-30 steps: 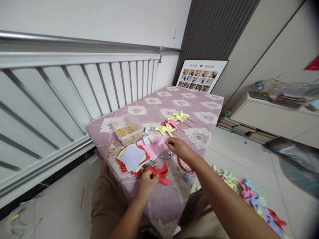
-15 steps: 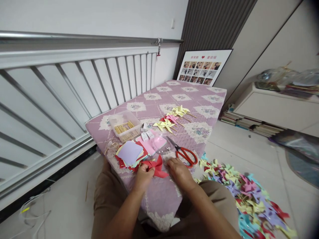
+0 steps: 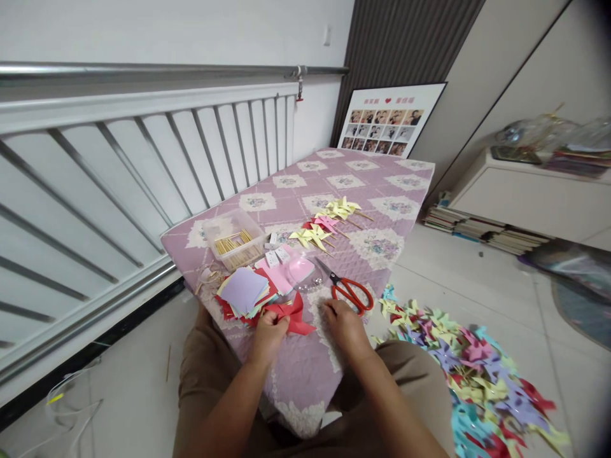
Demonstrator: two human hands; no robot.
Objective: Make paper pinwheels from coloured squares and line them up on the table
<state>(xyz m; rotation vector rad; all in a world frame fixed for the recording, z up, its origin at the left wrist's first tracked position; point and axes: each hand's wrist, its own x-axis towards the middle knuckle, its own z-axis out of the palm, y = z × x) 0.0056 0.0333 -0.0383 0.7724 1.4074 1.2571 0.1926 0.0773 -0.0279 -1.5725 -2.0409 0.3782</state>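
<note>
Between the thumb and fingers of my left hand [image 3: 268, 334] is a red paper pinwheel [image 3: 296, 318], its blades folded toward the middle. My right hand [image 3: 344, 324] is closed over the tablecloth just right of the pinwheel, apart from it; whatever its fingertips hold is too small or hidden. Orange-handled scissors [image 3: 354, 296] lie just beyond my right hand. Left of the pinwheel rests a stack of coloured paper squares [image 3: 245, 291], lilac on top. A pink dish-like piece [image 3: 300, 268] sits behind the pinwheel, with small shiny bits beside it.
A clear plastic box [image 3: 233, 238] of short wooden sticks stands behind the paper. Several finished pinwheels on sticks [image 3: 312, 236] lie farther back on the flowered tablecloth [image 3: 348, 181]. A large heap of pinwheels [image 3: 472, 362] covers the floor at right. A white radiator [image 3: 143, 165] borders the left.
The view has shifted slightly. My left hand still grips the red pinwheel, and my right hand stays near the scissors with its fingers drawn in a little more.
</note>
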